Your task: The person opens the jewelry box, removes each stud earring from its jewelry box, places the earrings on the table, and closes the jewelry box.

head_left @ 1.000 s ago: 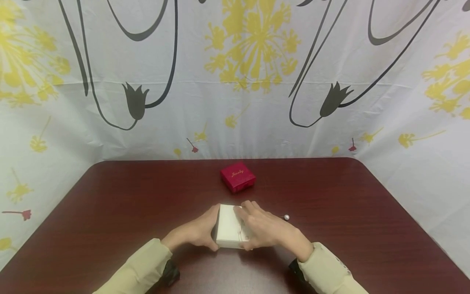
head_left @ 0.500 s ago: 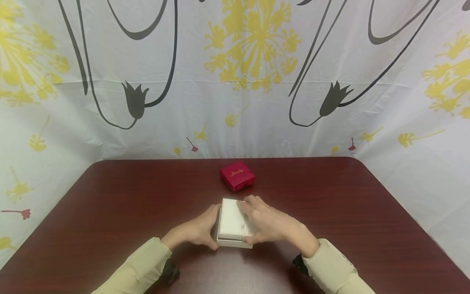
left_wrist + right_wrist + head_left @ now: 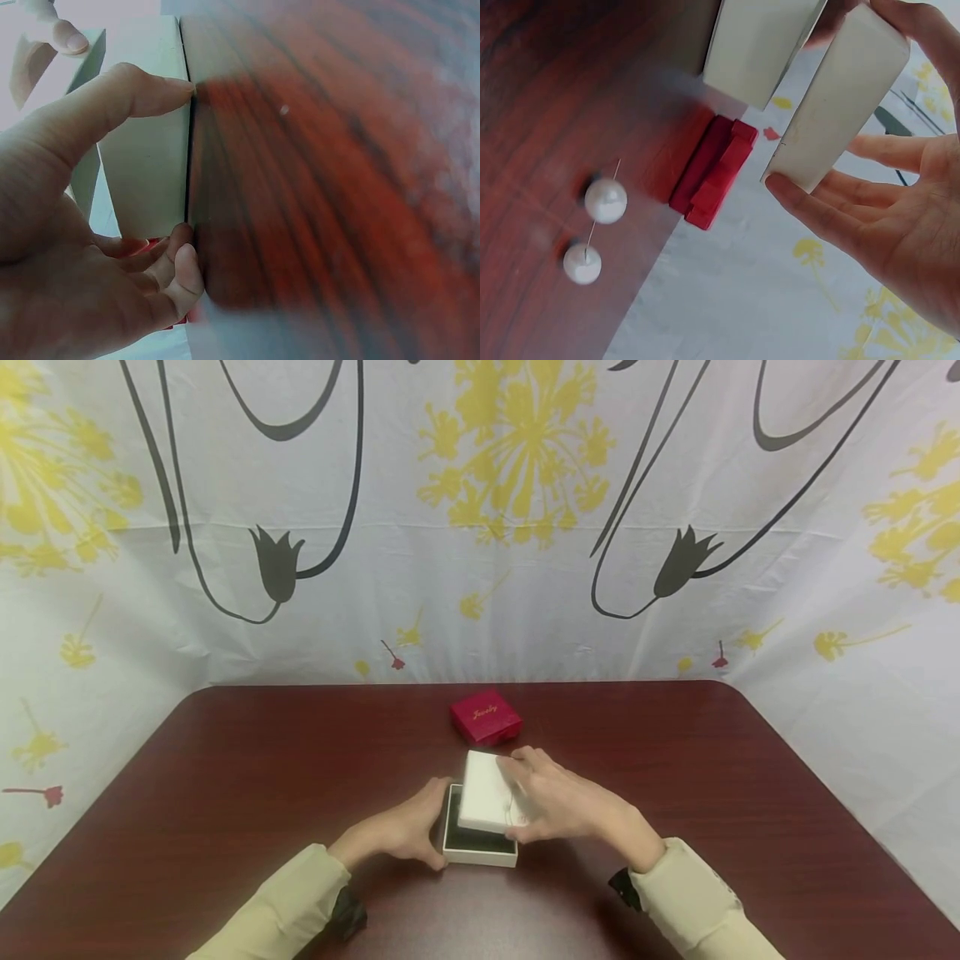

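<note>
A white box base point(image 3: 482, 858) with a dark inside stands on the table, and my left hand point(image 3: 405, 827) grips its left side, thumb at the near corner. In the left wrist view the left hand point(image 3: 90, 195) spans the base's wall point(image 3: 146, 150). My right hand point(image 3: 562, 802) holds the white lid point(image 3: 483, 793) raised and tilted above the base, covering much of the opening. The right wrist view shows the lid point(image 3: 840, 97) between the thumb and fingers of the right hand point(image 3: 900, 202), apart from the base point(image 3: 757, 49).
A red box point(image 3: 486, 718) with gold lettering sits behind the white one. Two white pearl-like balls point(image 3: 606, 200) with thin pins lie on the table point(image 3: 525, 150) in the right wrist view. A patterned curtain point(image 3: 480, 643) hangs behind the table.
My right hand has lifted the lid off the base, moving it up and slightly right, so the dark inside shows. The left hand and the base have stayed in place.
</note>
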`<state>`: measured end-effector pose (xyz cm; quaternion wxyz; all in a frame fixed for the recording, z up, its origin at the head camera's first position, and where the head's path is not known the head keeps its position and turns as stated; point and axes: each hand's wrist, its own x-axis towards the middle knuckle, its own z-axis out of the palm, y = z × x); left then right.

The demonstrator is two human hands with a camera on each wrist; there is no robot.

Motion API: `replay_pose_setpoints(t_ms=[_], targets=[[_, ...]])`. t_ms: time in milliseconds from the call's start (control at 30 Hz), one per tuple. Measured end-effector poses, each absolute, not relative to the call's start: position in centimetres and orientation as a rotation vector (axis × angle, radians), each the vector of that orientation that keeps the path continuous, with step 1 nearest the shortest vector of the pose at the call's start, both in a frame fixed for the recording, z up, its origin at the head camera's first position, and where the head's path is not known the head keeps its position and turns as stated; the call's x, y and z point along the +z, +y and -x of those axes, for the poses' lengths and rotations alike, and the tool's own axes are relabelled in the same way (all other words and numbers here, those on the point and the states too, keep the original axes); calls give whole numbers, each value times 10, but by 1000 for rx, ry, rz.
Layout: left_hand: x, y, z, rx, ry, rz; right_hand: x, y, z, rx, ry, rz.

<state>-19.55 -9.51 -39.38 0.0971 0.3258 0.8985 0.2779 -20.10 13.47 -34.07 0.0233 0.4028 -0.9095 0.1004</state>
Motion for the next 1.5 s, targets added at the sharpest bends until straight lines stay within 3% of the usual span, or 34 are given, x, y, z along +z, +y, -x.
replay_pose_setpoints(t_ms=[933, 1500], targets=[[-395, -95, 196, 832, 2678, -969, -339, 174, 245, 346, -2860, -989], [-401, -96, 199, 828, 2682, -962, -358, 196, 271, 343, -2961, -824]])
